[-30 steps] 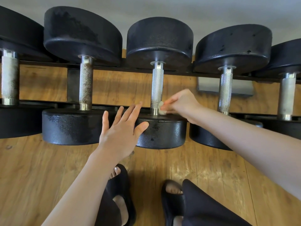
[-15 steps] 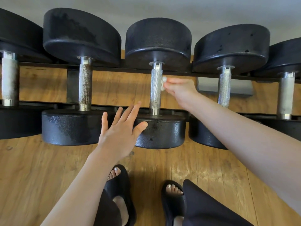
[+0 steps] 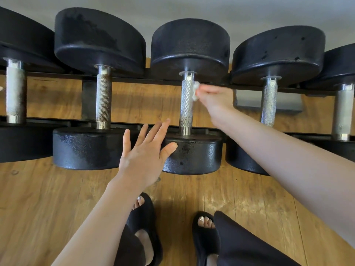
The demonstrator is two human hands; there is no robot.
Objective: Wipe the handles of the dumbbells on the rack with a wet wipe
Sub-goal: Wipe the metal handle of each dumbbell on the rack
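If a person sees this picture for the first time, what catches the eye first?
A row of black dumbbells on a rack fills the upper half. At the middle one, the right hand presses a white wipe against the top of the silver handle. The left hand, fingers spread, hovers near its lower weight.

Five black dumbbells lie side by side across rack (image 3: pixel 153 80), round heads fore and aft, knurled metal handles between.

Middle dumbbell (image 3: pixel 192 152): silver handle (image 3: pixel 186 104), brown specks near lower end.

Wet wipe (image 3: pixel 195 91): small, white, crumpled, pinched in right hand (image 3: pixel 215 100), pressed against right side of that handle near far end.

Left hand (image 3: pixel 143 160) over near head, fingers spread.

Handle left of it (image 3: pixel 103 100): rust-brown.

Handle right of right hand (image 3: pixel 269 104): bright silver.

Outer two handles pale.
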